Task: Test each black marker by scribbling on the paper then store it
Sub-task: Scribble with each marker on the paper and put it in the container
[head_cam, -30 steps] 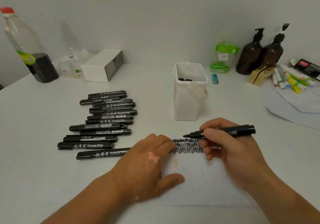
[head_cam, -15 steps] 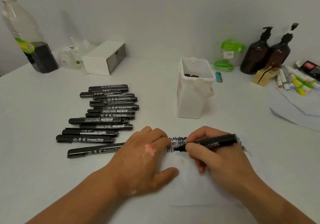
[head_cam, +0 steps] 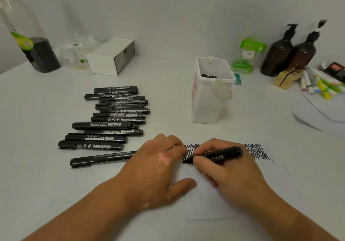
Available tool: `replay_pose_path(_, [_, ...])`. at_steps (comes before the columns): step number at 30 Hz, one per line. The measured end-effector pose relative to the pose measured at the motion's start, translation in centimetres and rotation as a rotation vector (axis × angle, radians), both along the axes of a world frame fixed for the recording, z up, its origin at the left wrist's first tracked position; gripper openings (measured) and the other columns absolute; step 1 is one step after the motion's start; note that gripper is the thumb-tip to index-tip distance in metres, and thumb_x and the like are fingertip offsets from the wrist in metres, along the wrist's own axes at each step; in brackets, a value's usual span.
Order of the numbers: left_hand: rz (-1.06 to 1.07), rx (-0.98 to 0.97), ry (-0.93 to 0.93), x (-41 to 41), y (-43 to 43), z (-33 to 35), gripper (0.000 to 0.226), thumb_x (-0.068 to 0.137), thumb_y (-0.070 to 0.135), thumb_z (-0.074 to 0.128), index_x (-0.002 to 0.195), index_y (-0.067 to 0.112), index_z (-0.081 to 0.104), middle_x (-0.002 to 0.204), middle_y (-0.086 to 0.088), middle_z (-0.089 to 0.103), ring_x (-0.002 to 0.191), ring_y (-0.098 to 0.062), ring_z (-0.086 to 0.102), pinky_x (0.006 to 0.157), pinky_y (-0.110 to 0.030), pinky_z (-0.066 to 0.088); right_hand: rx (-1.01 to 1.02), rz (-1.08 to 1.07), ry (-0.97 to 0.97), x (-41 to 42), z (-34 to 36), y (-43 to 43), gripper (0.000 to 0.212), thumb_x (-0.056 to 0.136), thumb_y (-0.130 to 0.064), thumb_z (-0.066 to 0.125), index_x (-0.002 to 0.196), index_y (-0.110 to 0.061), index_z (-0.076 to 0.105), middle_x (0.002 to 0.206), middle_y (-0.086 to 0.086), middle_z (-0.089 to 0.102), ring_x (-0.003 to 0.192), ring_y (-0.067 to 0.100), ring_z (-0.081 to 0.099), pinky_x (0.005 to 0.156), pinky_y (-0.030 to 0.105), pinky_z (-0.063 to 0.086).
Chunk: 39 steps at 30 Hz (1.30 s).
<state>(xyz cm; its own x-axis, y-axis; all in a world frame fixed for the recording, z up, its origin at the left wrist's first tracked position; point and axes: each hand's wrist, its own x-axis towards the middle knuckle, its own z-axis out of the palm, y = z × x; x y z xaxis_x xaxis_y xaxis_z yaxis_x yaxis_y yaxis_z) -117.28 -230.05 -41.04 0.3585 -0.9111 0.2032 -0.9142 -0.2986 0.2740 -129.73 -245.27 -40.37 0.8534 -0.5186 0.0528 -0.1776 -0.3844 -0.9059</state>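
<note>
My right hand (head_cam: 229, 173) grips an uncapped black marker (head_cam: 222, 154), its tip touching the white paper (head_cam: 209, 201) just below a band of black scribbles (head_cam: 255, 150). My left hand (head_cam: 158, 168) lies flat with straight fingers on the paper's left edge, holding it down. Several capped black markers (head_cam: 112, 121) lie in a loose pile on the table to the left. A white storage container (head_cam: 211, 93) stands behind the paper, with marker ends showing inside.
At the back left stand a plastic bottle (head_cam: 28, 35) with dark liquid and a white box (head_cam: 112, 56). Two brown pump bottles (head_cam: 291, 52), a green-topped package (head_cam: 246, 56), coloured markers (head_cam: 321, 86) and loose sheets (head_cam: 321, 113) fill the right side.
My right hand lowered the marker from above the paper down to it, and the tip slid a little toward me below the scribble band. The left hand stayed put.
</note>
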Motion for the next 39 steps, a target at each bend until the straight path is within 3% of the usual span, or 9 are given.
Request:
replay_pose_path(8, [0.001,-0.002,-0.005,0.0,0.0,0.0,0.062,0.08,0.074,0.05,0.125,0.031,0.057,0.124,0.017,0.052,0.107,-0.009,0.047,0.095,-0.029,0.044,-0.03,-0.012,0.013,-0.1,0.0,-0.1,0.005,0.078,-0.023,0.076,0.078,-0.027,0.074,0.051,-0.01,0.062,0.044,0.006,0.055,0.048,0.012,0.042])
replay_pose_path(11, [0.001,0.002,-0.005,0.0,0.1,0.0,0.063,0.08,0.074,0.05,0.126,0.031,0.056,0.125,0.017,0.051,0.108,-0.009,0.047,0.096,-0.029,0.044,-0.057,-0.002,0.031,0.0,0.0,-0.1,0.01,0.068,-0.031,0.069,0.077,-0.028,0.073,0.054,-0.012,0.064,0.046,0.003,0.055,0.05,0.012,0.04])
replay_pose_path(15, [0.003,0.003,-0.002,-0.1,0.1,0.0,0.064,0.079,0.074,0.049,0.127,0.032,0.056,0.125,0.018,0.051,0.107,-0.008,0.047,0.095,-0.028,0.043,-0.071,-0.042,0.025,-0.1,-0.3,-0.2,0.004,0.076,-0.029,0.073,0.079,-0.03,0.072,0.056,-0.011,0.065,0.047,0.004,0.057,0.049,0.013,0.043])
replay_pose_path(19, [0.005,0.007,-0.001,-0.1,0.1,0.1,0.064,0.08,0.074,0.05,0.126,0.031,0.056,0.125,0.017,0.051,0.108,-0.009,0.047,0.096,-0.028,0.043,-0.131,-0.048,0.039,-0.1,-0.3,-0.2,0.011,0.067,-0.035,0.068,0.077,-0.032,0.072,0.062,-0.013,0.068,0.057,0.0,0.059,0.052,0.008,0.042])
replay_pose_path(23, [0.007,0.014,0.003,-0.1,0.0,0.1,0.065,0.079,0.074,0.05,0.127,0.031,0.056,0.124,0.018,0.051,0.106,-0.008,0.047,0.095,-0.026,0.043,-0.15,-0.091,0.008,0.0,-0.5,-0.4,0.005,0.075,-0.026,0.075,0.075,-0.03,0.071,0.066,-0.015,0.07,0.066,0.0,0.063,0.056,0.007,0.042])
replay_pose_path(27, [0.004,0.015,0.006,0.0,0.0,0.1,0.065,0.079,0.074,0.051,0.127,0.03,0.056,0.125,0.018,0.051,0.107,-0.008,0.047,0.095,-0.027,0.043,-0.117,-0.055,0.03,0.0,-0.3,-0.2,0.012,0.064,-0.033,0.066,0.073,-0.027,0.071,0.061,-0.011,0.067,0.058,0.002,0.059,0.052,0.008,0.04])
replay_pose_path(32, [0.003,0.024,-0.017,-0.1,0.0,0.4,0.065,0.08,0.072,0.054,0.129,0.028,0.053,0.122,0.014,0.053,0.104,-0.011,0.048,0.094,-0.03,0.044,0.041,-0.107,-0.09,-0.2,0.2,-0.6,0.01,0.068,-0.031,0.065,0.072,-0.022,0.069,0.056,-0.005,0.063,0.049,0.008,0.053,0.048,0.016,0.038])
replay_pose_path(35, [0.034,-0.013,0.017,-0.4,0.2,0.7,0.057,0.086,0.058,0.058,0.132,0.026,0.048,0.121,0.012,0.054,0.106,-0.012,0.048,0.093,-0.025,0.04,0.233,-0.156,-0.173,-0.4,0.8,-1.3,0.006,0.07,-0.025,0.066,0.07,-0.019,0.064,0.053,0.002,0.059,0.045,0.015,0.047,0.041,0.023,0.036])
replay_pose_path(39, [0.112,-0.144,0.302,-0.4,0.4,1.4,0.042,0.093,0.012,0.052,0.13,0.031,0.045,0.107,0.01,0.051,0.101,0.0,0.046,0.083,-0.008,0.034,0.398,-0.18,-0.238,-0.5,1.3,-1.9,0.009,0.07,-0.021,0.068,0.064,-0.017,0.063,0.053,0.006,0.058,0.043,0.014,0.046,0.037,0.019,0.032])
